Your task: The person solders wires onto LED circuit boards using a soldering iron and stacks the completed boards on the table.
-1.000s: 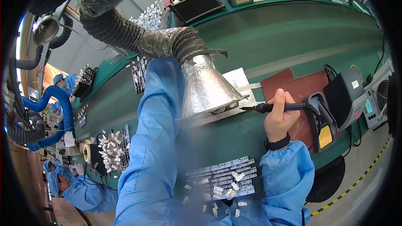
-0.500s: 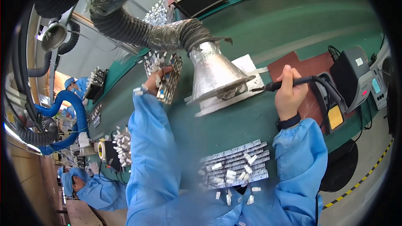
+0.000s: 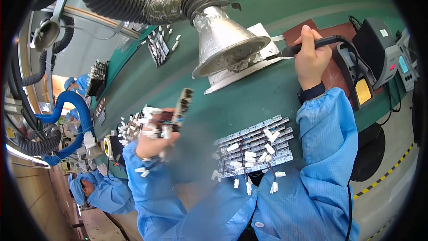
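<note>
My left hand [image 3: 154, 143], partly blurred, is closed around circuit board strips [image 3: 183, 107] with wires and white connectors hanging from them. It is raised in front of a heap of white connectors [image 3: 130, 128]. My right hand [image 3: 311, 62] grips a soldering iron [image 3: 292, 51] by its dark handle. The iron's tip points left, beside the white plate [image 3: 240, 78] under the metal fume funnel [image 3: 225, 35]. Nearer to me, rows of circuit board strips [image 3: 252, 131] with wired white connectors lie at the green table's [image 3: 263, 102] front edge.
On the right stand a soldering station [image 3: 392, 67], an iron holder with a yellow sponge [image 3: 363, 90] and a reddish mat [image 3: 296, 31]. More strips [image 3: 158, 49] lie far left. A ribbed duct [image 3: 160, 9] runs overhead. A co-worker in blue [image 3: 104, 194] sits at left.
My left hand has come back toward me with strips in its grasp, leaving other strips at the far left. My right hand keeps the iron near the plate. The view has shifted.
</note>
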Tool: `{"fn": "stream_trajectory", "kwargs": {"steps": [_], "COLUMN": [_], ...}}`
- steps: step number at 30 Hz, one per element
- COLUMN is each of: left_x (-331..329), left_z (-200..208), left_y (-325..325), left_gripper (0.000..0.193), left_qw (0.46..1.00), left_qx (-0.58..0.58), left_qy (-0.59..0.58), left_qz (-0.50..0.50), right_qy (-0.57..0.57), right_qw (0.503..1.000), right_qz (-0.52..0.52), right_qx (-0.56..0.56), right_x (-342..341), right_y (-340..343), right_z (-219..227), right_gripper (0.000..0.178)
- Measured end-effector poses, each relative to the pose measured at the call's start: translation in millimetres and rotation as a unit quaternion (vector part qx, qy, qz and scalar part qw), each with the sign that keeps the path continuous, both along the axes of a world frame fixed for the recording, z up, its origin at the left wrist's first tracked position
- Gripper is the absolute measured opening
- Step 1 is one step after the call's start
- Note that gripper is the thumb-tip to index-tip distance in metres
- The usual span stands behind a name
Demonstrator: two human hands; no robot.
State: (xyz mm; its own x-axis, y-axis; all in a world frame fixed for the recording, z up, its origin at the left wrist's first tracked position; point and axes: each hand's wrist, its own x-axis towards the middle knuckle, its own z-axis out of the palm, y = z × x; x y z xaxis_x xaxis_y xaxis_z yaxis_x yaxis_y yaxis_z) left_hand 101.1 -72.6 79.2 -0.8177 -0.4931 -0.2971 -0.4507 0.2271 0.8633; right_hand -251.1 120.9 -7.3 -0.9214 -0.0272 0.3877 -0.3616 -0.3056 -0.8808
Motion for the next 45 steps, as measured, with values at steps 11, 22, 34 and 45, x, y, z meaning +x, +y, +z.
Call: {"fn": "stream_trajectory", "kwargs": {"steps": [11,22,34,45], "left_x": [-111.3,-80.6,-74.6,-65.2], "left_z": [-35.8,-44.6,-78.0,-65.7], "left_y": [65.4,18.2,38.8,34.7], "left_gripper": [0.072,0.048,0.03,0.036], "left_qw": [0.886,0.957,0.987,0.898], "left_qx": [-0.31,-0.202,-0.019,-0.397], "left_qy": [-0.01,-0.114,0.146,0.188], "left_qz": [-0.344,-0.175,0.071,-0.02], "right_qy": [-0.029,-0.022,0.059,0.297], "right_qw": [0.999,0.999,0.988,0.929], "right_qz": [0.01,0.006,0.038,0.22], "right_qx": [-0.033,-0.037,-0.134,-0.028], "right_x": [-3.3,-5.3,38.4,102.0], "right_y": [-3.2,2.4,-1.7,-11.7], "right_z": [-4.2,0.1,31.5,30.4], "right_gripper": [0.04,0.037,0.033,0.03]}}
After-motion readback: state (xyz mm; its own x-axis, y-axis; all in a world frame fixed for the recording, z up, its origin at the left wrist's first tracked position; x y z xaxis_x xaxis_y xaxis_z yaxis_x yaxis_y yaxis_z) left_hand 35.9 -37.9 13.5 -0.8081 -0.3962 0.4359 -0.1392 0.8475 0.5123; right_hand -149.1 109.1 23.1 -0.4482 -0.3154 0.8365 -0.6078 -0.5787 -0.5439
